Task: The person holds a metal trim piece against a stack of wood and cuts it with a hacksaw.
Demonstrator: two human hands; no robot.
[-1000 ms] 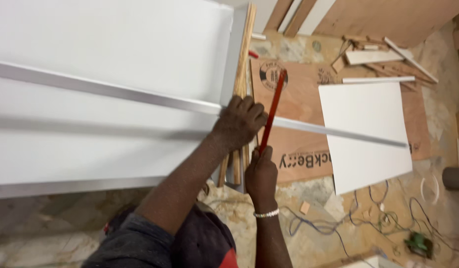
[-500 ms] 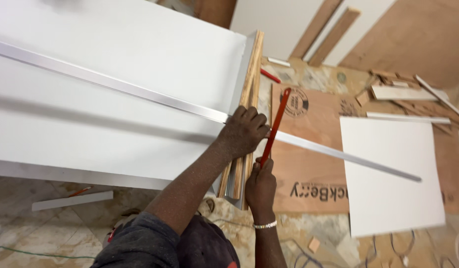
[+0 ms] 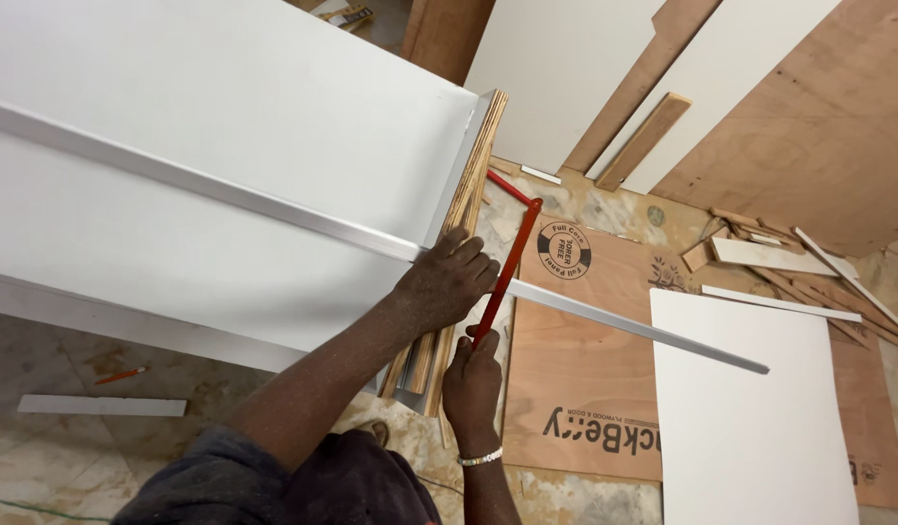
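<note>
A long silver aluminium strip (image 3: 206, 187) lies diagonally across a big white board (image 3: 225, 146) and sticks out past its right end over the floor. My left hand (image 3: 444, 284) presses down on the strip at the board's edge, fingers closed over it. Just below, my right hand (image 3: 471, 381) grips the handle of a red hacksaw (image 3: 508, 267), whose frame runs up and right across the strip beside my left fingers. Stacked plywood edges (image 3: 466, 199) show at the end of the board.
A brown plywood sheet (image 3: 585, 389) lies on the floor with a white panel (image 3: 750, 408) on it. Wood offcuts (image 3: 760, 248) are scattered at the right. White and brown boards (image 3: 566, 68) lean at the back. A pencil (image 3: 120, 374) and a white strip (image 3: 99, 405) lie lower left.
The view has shifted, so the board and the hands sit more to the right and higher. Both hands keep their hold; the saw has moved slightly along the strip.
</note>
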